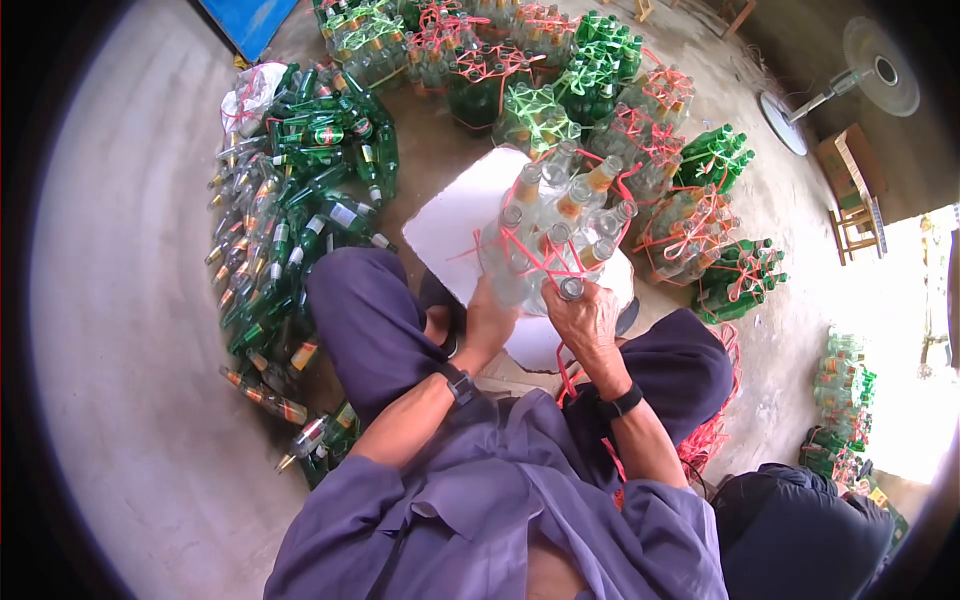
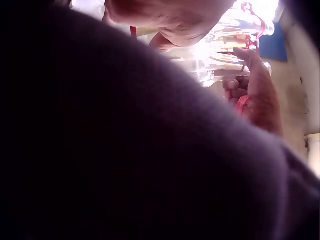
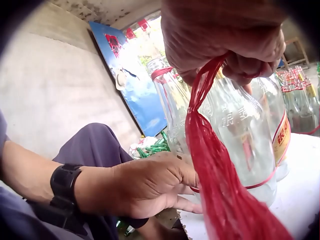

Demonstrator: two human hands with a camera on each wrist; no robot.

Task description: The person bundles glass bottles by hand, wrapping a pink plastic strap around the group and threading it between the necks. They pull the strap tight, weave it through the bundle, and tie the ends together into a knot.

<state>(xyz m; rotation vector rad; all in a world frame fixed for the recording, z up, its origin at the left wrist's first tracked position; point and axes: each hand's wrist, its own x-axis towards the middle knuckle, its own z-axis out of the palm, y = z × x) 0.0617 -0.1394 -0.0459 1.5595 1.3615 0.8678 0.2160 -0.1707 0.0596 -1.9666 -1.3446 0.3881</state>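
Observation:
A bundle of clear glass bottles (image 1: 570, 205) stands upright on a white board (image 1: 450, 215) between the person's legs. Red plastic twine (image 3: 215, 165) runs around the bottles and criss-crosses between their necks. At the near bottle's neck, the right hand (image 1: 588, 322) grips the twine in curled fingers, and a wide loose length hangs down from it. Low on the bundle's near left side is the left hand (image 1: 490, 325). Its extended thumb and fingers touch the bottle near its base, beside a lower band of twine, as the right wrist view shows.
Loose green and clear bottles (image 1: 320, 190) lie heaped on the left. Tied bundles, such as a green one (image 1: 715, 160), curve around the back and right. A pile of red twine (image 1: 710, 440) lies beside the right knee. A standing fan (image 1: 830, 95) is at the far right.

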